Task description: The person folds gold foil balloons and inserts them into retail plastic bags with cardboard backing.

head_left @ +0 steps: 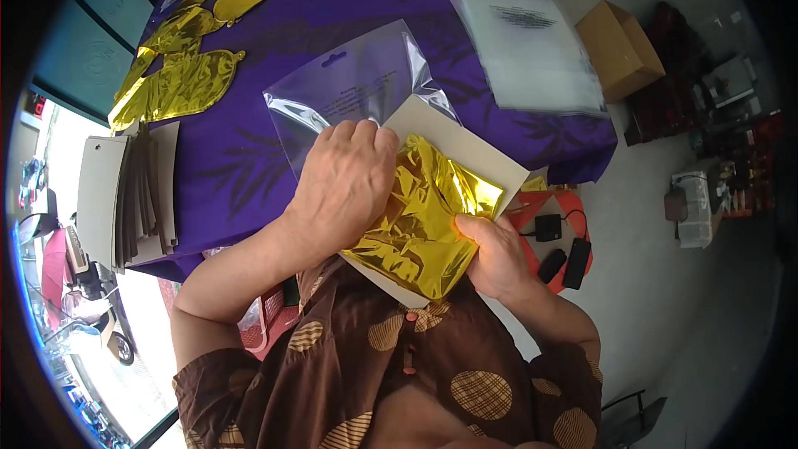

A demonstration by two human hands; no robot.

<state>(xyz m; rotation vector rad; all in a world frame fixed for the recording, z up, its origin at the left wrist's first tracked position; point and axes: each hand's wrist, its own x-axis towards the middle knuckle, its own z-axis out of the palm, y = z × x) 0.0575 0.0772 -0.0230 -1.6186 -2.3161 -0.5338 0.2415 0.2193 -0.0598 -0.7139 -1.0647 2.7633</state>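
My right hand (496, 256) grips a grey-white card (509, 168) with a folded gold foil balloon (428, 224) lying on it. The thumb presses on the foil; the other fingers are hidden behind the card. My left hand (345, 183) is closed, knuckles up, at the left edge of the foil and over the near end of a clear plastic bag (357, 75). What its curled fingers grip is hidden. Spread on the table, the bag has a hang hole at its far end and printed text.
The purple cloth-covered table (224, 175) carries a stack of cards (125, 191) at left, gold foil balloons (187, 83) at far left, and a pile of clear bags (532, 50) at right. A cardboard box (619, 50) and a red stool (569, 208) with black devices stand beyond the right edge.
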